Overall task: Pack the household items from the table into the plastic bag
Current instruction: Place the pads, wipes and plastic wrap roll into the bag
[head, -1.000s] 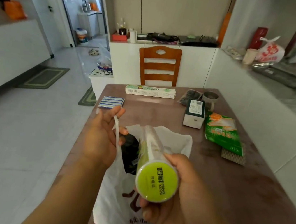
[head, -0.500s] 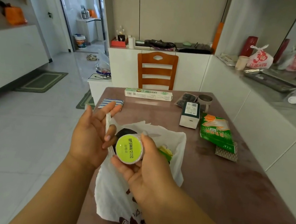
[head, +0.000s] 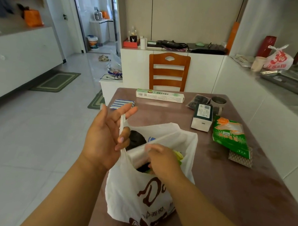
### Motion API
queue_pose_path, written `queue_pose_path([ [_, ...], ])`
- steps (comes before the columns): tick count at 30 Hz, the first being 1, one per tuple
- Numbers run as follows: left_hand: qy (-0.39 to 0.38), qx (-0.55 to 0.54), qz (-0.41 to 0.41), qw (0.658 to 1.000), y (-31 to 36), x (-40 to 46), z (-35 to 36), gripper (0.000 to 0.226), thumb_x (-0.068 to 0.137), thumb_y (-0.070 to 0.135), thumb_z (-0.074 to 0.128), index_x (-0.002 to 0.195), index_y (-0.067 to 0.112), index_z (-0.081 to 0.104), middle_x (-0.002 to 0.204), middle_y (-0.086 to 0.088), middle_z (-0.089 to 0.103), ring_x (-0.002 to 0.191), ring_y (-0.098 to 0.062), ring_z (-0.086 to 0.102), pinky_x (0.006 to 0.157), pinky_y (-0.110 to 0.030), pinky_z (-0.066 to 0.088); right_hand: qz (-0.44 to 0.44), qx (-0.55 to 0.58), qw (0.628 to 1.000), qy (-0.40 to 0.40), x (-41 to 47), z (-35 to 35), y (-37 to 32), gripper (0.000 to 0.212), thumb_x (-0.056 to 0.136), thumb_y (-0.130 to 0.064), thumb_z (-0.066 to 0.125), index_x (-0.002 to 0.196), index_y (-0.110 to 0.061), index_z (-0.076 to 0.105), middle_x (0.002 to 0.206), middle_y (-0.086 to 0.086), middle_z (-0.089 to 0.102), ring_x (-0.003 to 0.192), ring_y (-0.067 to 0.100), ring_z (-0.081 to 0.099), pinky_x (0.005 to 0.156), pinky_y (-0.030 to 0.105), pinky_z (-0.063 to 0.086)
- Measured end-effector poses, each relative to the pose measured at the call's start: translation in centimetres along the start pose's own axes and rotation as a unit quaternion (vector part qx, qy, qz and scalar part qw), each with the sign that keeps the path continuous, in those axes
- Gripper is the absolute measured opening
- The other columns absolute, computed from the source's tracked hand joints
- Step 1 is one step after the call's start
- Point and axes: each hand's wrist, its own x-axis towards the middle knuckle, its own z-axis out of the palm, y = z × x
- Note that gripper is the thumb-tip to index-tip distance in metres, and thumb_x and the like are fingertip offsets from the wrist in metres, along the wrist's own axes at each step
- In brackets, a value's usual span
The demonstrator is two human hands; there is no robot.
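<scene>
A thin, crinkled white plastic bag with brown printed lettering (head: pixel 139 193) stands open at the near left of the smooth brown table (head: pixel 247 192). The left hand (head: pixel 106 137) holds one twisted bag handle (head: pixel 122 123), thumb and fingers pinched on the strip, lifting that side of the mouth. The right hand (head: pixel 162 161) reaches down into the mouth, fingers curled over a clear-wrapped cylindrical roll (head: pixel 137 155) lying just inside; whether the fingers are clamped on it or only resting cannot be told. Something dark and something yellow-green show inside the bag beside the hand.

Seven items lie on the table outside the bag, all far from both hands. At the far edge: one long white-and-green cardboard box (head: pixel 159 95), one flat blue-and-white striped cloth (head: pixel 122 104) to the left, one dark clear-wrapped packet (head: pixel 198 101) and one grey round mug (head: pixel 218 104) to the right. Nearer on the right: one upright white-and-black rectangular box (head: pixel 202 117), one glossy green plastic packet (head: pixel 231 138), and one brownish textured scouring pad (head: pixel 240 158) partly under that packet. One wooden slatted chair (head: pixel 167 71) stands beyond the table.
</scene>
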Motion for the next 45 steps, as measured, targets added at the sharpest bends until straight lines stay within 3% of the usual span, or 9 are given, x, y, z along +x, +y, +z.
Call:
queue_pose_path([
  [4, -0.003, 0.012, 0.016, 1.000, 0.3, 0.0, 0.6, 0.062, 0.096, 0.054, 0.024, 0.129, 0.013, 0.056, 0.129, -0.004, 0.064, 0.042, -0.010, 0.036, 0.040, -0.019, 0.017, -0.034, -0.085, 0.991, -0.094, 0.5, 0.0, 0.4, 0.022, 0.089, -0.027, 0.050, 0.091, -0.015, 0.068, 0.086, 0.006, 0.063, 0.082, 0.022, 0.057, 0.088, 0.041, 0.050],
  [8, -0.004, 0.005, 0.029, 1.000, 0.3, 0.4, 0.5, 0.063, 0.096, 0.053, 0.024, 0.132, 0.010, 0.053, 0.130, -0.006, 0.063, 0.041, -0.009, 0.036, 0.038, -0.018, 0.021, -0.051, -0.073, 0.995, -0.039, 2.7, -0.9, 0.7, 0.013, 0.087, -0.019, 0.048, 0.083, -0.017, 0.061, 0.080, 0.004, 0.059, 0.079, 0.021, 0.054, 0.081, 0.040, 0.050],
  [14, 0.000, 0.014, 0.053, 0.999, 0.6, 0.9, 0.7, 0.065, 0.096, 0.053, 0.023, 0.134, 0.009, 0.051, 0.127, -0.006, 0.065, 0.041, -0.008, 0.035, 0.038, -0.019, 0.021, -0.004, -0.344, 0.936, -0.069, 5.2, -4.0, 2.6, 0.019, 0.093, -0.014, 0.044, 0.078, -0.010, 0.055, 0.085, 0.006, 0.056, 0.078, 0.020, 0.052, 0.082, 0.035, 0.048],
  [19, 0.003, 0.023, 0.061, 0.998, 0.5, 1.4, 1.2, 0.064, 0.096, 0.054, 0.023, 0.134, 0.010, 0.052, 0.125, -0.004, 0.065, 0.042, -0.008, 0.033, 0.040, -0.020, 0.019, 0.052, -0.392, 0.917, -0.063, 7.4, -6.9, 3.5, 0.037, 0.094, -0.046, 0.038, 0.092, -0.016, 0.058, 0.098, 0.005, 0.061, 0.090, 0.022, 0.058, 0.080, 0.035, 0.047],
  [25, 0.010, 0.036, 0.070, 0.997, 0.1, 2.2, 1.5, 0.063, 0.097, 0.052, 0.023, 0.134, 0.010, 0.052, 0.125, -0.004, 0.066, 0.041, -0.008, 0.032, 0.038, -0.019, 0.021, -0.085, -0.229, 0.970, 0.008, 8.8, -7.3, 3.2, 0.036, 0.087, -0.019, 0.057, 0.122, -0.019, 0.046, 0.109, 0.000, 0.052, 0.091, 0.016, 0.052, 0.079, 0.027, 0.045],
  [28, 0.018, 0.043, 0.078, 0.996, 0.2, 2.4, 1.3, 0.063, 0.097, 0.052, 0.023, 0.134, 0.010, 0.051, 0.123, -0.003, 0.067, 0.042, -0.008, 0.033, 0.039, -0.019, 0.023, -0.048, -0.329, 0.940, -0.075, 9.2, -7.0, 3.4, 0.022, 0.095, -0.021, 0.048, 0.116, -0.015, 0.048, 0.094, -0.001, 0.057, 0.078, 0.011, 0.049, 0.070, 0.022, 0.041],
  [32, 0.032, 0.052, 0.085, 0.995, 0.6, 3.2, 1.2, 0.063, 0.097, 0.052, 0.023, 0.133, 0.011, 0.053, 0.126, -0.003, 0.066, 0.043, -0.008, 0.032, 0.041, -0.020, 0.021, 0.055, -0.463, 0.879, -0.098, 10.6, -8.2, 3.8, 0.044, 0.097, -0.031, 0.036, 0.136, -0.014, 0.046, 0.133, 0.009, 0.053, 0.114, 0.024, 0.052, 0.098, 0.035, 0.041],
  [36, 0.033, 0.046, 0.090, 0.994, 0.9, 4.5, 1.4, 0.063, 0.097, 0.052, 0.023, 0.133, 0.010, 0.053, 0.126, -0.003, 0.066, 0.041, -0.007, 0.033, 0.038, -0.018, 0.023, 0.105, -0.516, 0.847, -0.072, 11.8, -9.6, 3.7, 0.047, 0.091, -0.033, 0.036, 0.137, -0.022, 0.044, 0.135, 0.008, 0.051, 0.122, 0.027, 0.044, 0.104, 0.043, 0.029],
  [45, 0.019, 0.052, 0.088, 0.995, -0.2, 5.6, 1.9, 0.061, 0.096, 0.051, 0.024, 0.129, 0.011, 0.057, 0.125, -0.003, 0.065, 0.041, -0.007, 0.031, 0.044, -0.023, 0.013, 0.095, -0.514, 0.851, -0.051, 12.6, -10.3, 4.2, 0.046, 0.091, -0.019, 0.035, 0.134, -0.020, 0.050, 0.134, 0.006, 0.055, 0.127, 0.029, 0.045, 0.112, 0.050, 0.018],
])
